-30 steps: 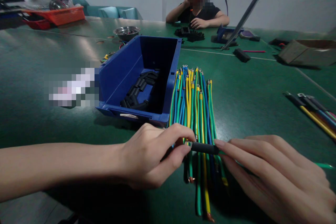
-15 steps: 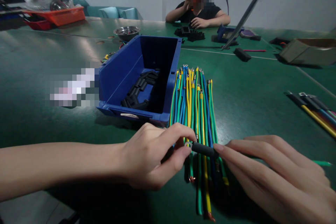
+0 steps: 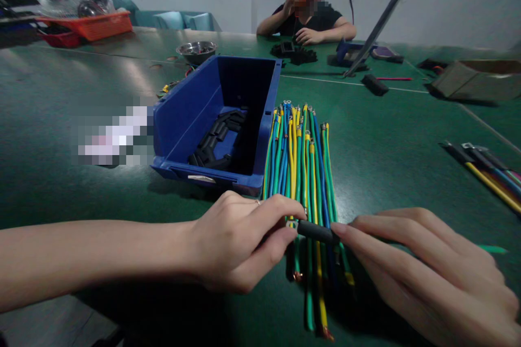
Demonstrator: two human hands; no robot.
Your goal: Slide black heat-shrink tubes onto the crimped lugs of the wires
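Observation:
My left hand (image 3: pixel 248 238) pinches a cable's metal ring terminal (image 3: pixel 291 224) between thumb and forefinger. A black sleeve (image 3: pixel 315 231) sits round the cable just beside the terminal. At the sleeve's other end are the fingertips of my right hand (image 3: pixel 423 260), closed on the cable; its thumb is hidden. Past that hand, a green cable end (image 3: pixel 493 249) sticks out. Underneath lies a row of green, yellow and blue cables (image 3: pixel 303 162), several with ring terminals at the far end and bare copper at the near end.
Left of the cables stands a blue bin (image 3: pixel 207 173) with black sleeves (image 3: pixel 215 138) inside. More sleeved cables (image 3: pixel 484 168) lie at the right. Farther back are a metal bowl (image 3: pixel 197 51), an orange basket (image 3: pixel 101 24), a grey box (image 3: pixel 480 78) and a seated person (image 3: pixel 309 27).
Both hands keep almost the same pose on the cable. The green cable end at the right has shifted slightly left.

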